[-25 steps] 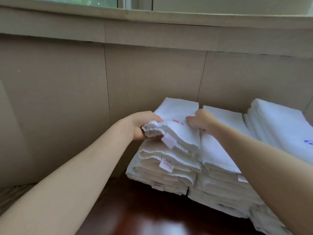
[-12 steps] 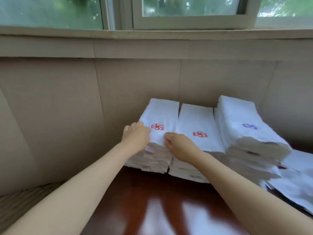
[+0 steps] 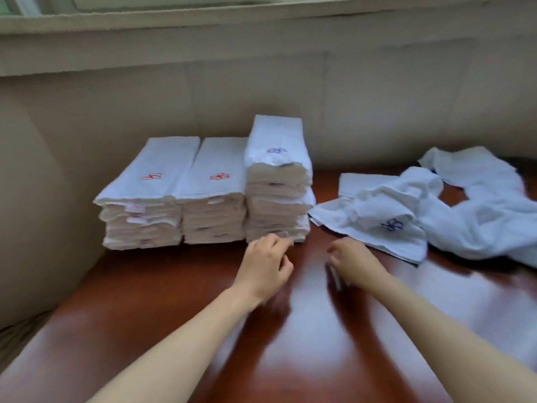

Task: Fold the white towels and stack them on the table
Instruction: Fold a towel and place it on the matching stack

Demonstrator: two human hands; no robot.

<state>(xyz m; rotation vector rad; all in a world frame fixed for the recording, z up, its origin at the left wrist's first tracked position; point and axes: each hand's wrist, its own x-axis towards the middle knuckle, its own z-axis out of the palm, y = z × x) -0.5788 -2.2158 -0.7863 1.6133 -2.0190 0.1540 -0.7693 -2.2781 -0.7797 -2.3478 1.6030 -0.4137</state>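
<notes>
**Hands empty over the table, three towel stacks at the back**

Towels fill the far half of a glossy reddish-brown table [image 3: 162,289]. Three folded stacks stand side by side against the beige wall [image 3: 87,112], touching one another. The left stack [image 3: 151,196], at about ten o'clock from the hands, shows a red embroidered mark on top, with small labels poking out of its front edge. The middle stack [image 3: 215,196], at eleven o'clock, carries the same red mark. The right stack [image 3: 277,181], at twelve o'clock, is the tallest and has a blue mark on its top towel.

At two o'clock lies a heap of unfolded white towels [image 3: 465,216], crumpled and overlapping; the nearest one shows a blue mark. A flat folded piece [image 3: 357,183] peeks out behind the heap, just beside the right stack.

Both hands hover low over the bare wood, apart from each other, and hold nothing. The left hand [image 3: 266,264] sits just in front of the right stack's bottom corner, its fingers loosely curled inward with the thumb apart; whether the fingertips brush the towel edge cannot be told. The right hand [image 3: 353,260] is near the edge of the closest unfolded towel, blurred; its fingers look bent downward and close together, though the blur hides their exact lie.

A window ledge [image 3: 261,16] runs along the top.
</notes>
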